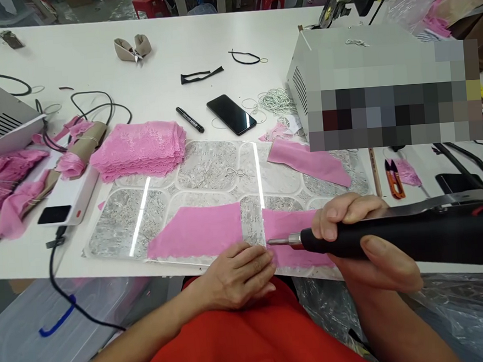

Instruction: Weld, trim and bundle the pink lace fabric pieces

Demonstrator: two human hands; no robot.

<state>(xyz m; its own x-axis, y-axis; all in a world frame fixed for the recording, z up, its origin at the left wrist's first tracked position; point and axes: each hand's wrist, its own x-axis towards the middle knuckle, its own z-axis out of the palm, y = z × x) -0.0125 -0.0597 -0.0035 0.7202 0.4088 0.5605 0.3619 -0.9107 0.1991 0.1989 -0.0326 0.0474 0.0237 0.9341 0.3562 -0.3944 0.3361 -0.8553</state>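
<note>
My right hand (365, 233) grips a thick black handheld tool (419, 232) with a slim metal tip (279, 242). That tip points left and lies over the left edge of a pink fabric piece (292, 221); whether it touches is not clear. My left hand (246, 274) lies flat at the mat's front edge, fingers stretched out, near the gap between this piece and a second pink fabric piece (203, 230) with a slanted left end. Both pieces lie flat on a stone-patterned mat (207, 164). A further pink strip (310, 162) rests behind them.
A folded pink lace stack (140, 149) stands back left, beside a white power bank (71, 198). Behind the mat lie a marker (190, 120), a phone (231, 114) and tangled pale cord (277, 101). A grey machine box (339, 47) and orange thread snips (394, 179) sit on the right.
</note>
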